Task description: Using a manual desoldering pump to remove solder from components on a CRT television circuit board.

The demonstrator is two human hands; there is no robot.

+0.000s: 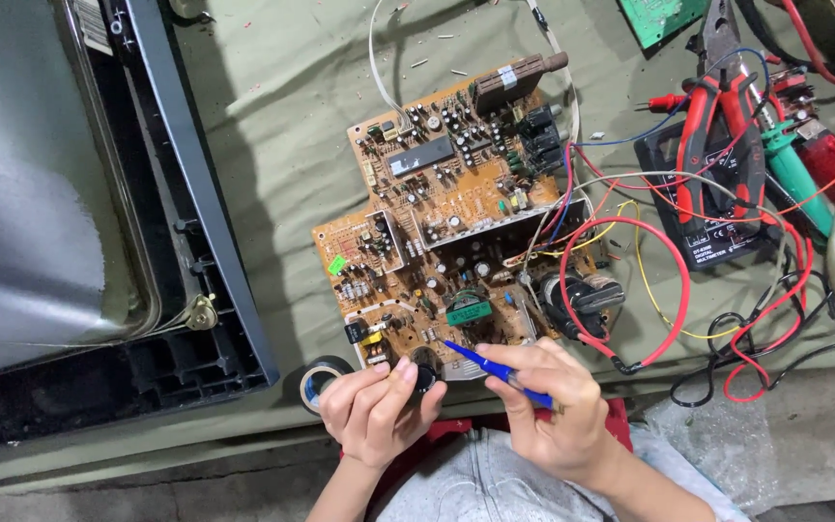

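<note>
Left hand (pixel 376 404) pinches black cylindrical capacitor (pixel 424 379) at near edge of circuit board (pixel 456 208). Right hand (pixel 551 408) closed on blue tool (pixel 495 368), tip on board. Board flat on desk (pixel 273 106), wires attached. Tape roll (pixel 321 377) beside left hand; multimeter (pixel 703 198) right.

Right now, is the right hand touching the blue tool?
Touching. The head view shows the right hand pinching the blue tool, its fingers wrapped around the handle.
</note>
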